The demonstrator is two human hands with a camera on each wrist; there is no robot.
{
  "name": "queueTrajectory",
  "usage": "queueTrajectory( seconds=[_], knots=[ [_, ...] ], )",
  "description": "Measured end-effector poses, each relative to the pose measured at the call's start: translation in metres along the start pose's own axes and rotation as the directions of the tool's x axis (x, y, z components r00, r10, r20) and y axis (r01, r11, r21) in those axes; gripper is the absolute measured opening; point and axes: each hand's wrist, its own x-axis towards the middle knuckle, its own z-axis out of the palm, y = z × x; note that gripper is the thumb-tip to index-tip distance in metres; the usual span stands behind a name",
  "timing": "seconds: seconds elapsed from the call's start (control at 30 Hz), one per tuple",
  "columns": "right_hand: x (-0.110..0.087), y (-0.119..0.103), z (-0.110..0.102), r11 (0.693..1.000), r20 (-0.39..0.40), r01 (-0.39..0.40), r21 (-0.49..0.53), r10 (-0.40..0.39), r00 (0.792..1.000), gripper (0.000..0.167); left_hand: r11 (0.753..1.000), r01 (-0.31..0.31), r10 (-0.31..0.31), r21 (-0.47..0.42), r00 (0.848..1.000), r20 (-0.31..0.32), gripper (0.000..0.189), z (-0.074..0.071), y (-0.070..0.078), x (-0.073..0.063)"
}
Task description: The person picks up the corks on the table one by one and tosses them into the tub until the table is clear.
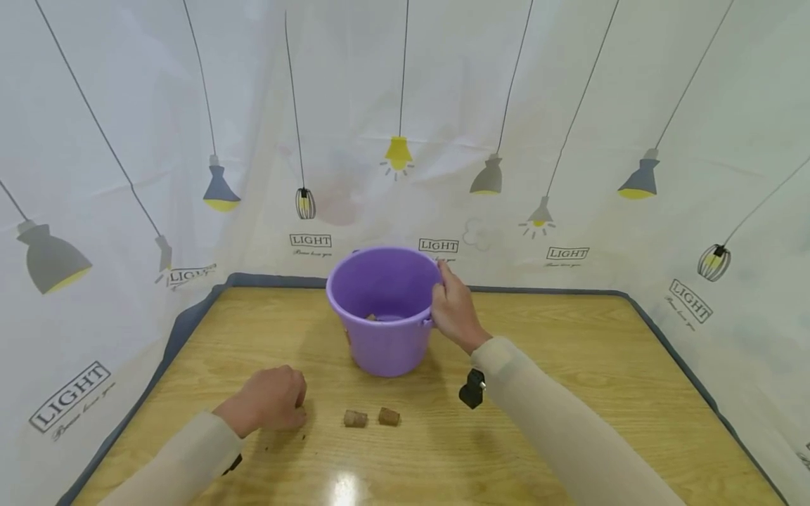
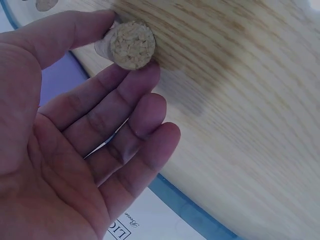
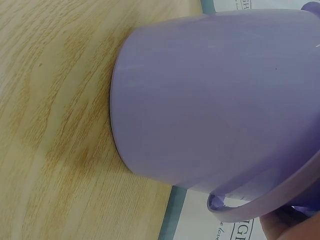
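A purple bucket [image 1: 389, 348] stands on the wooden table, and a small piece of cork [image 1: 371, 318] shows inside it. My right hand [image 1: 455, 307] grips the bucket's right side at the rim, thumb on top; in the right wrist view the bucket's curved handle [image 3: 272, 204] passes by the fingers. Low over the table, left of the bucket, is my left hand [image 1: 272, 400]. It pinches a cork [image 2: 133, 45] between thumb and fingertips, with the cork's speckled end towards the left wrist camera. Two more corks, one left [image 1: 356, 419] and one right [image 1: 389, 417], lie in front of the bucket.
Small dark crumbs [image 1: 304, 437] lie on the table near the left hand. A white curtain [image 1: 354, 105] printed with lamps surrounds the table at the back and both sides. Black wrist devices [image 1: 472, 390] sit by the sleeves.
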Motion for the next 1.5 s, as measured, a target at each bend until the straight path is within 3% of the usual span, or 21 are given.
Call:
queueTrajectory(
  seconds=[0.53, 0.87, 1.33, 1.5],
  knots=[
    [0.000, -0.001, -0.001, 1.000, 0.000, 0.001, 0.003, -0.001, 1.000, 0.059, 1.000, -0.007, 0.007, 0.016, 1.000, 0.001, 0.039, 0.001, 0.000, 0.002],
    [-0.002, -0.002, -0.002, 1.000, 0.001, 0.003, 0.009, -0.003, 1.000, 0.060, 0.999, -0.049, 0.048, -0.022, 0.997, -0.061, 0.037, -0.004, -0.001, 0.006],
    [-0.001, -0.003, -0.002, 0.999, -0.017, 0.032, -0.037, -0.033, 0.999, 0.058, 0.981, -0.189, 0.177, -0.040, 0.964, -0.197, 0.030, -0.017, 0.003, 0.009],
    [-0.002, -0.003, -0.001, 1.000, -0.004, 0.015, -0.007, -0.015, 1.000, 0.059, 0.981, -0.189, 0.176, -0.033, 0.958, -0.226, 0.025, -0.020, 0.008, 0.013]
  ],
)
